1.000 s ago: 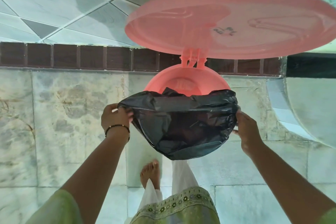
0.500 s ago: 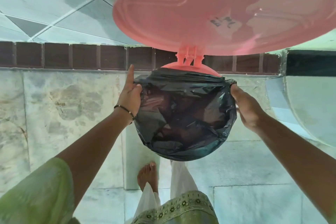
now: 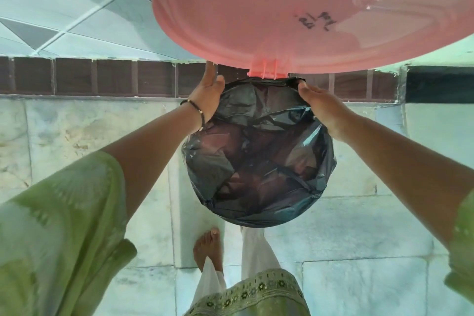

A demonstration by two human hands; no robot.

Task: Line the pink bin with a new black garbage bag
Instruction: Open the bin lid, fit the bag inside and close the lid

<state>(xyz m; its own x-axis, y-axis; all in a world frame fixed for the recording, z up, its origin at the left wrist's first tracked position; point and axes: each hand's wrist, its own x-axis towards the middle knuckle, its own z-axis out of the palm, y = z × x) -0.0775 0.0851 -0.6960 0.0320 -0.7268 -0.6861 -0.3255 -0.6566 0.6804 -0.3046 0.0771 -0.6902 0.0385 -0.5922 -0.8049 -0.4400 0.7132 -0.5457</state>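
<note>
- Bag [image 3: 259, 159] is black, stretched over the whole mouth of the pink bin; only the hinge [image 3: 266, 69] shows at its far edge.
- Lid [image 3: 295, 7] stands open above the hinge.
- My left hand [image 3: 209, 95] is pressed on the bag's far-left rim, fingers mostly straight; grip, can't tell.
- My right hand [image 3: 324, 108] lies on the far-right rim, fingertips hidden, can't tell either.

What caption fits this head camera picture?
Both hands, left and right, stretch a black garbage bag over the pink bin's rim, lid open.
</note>
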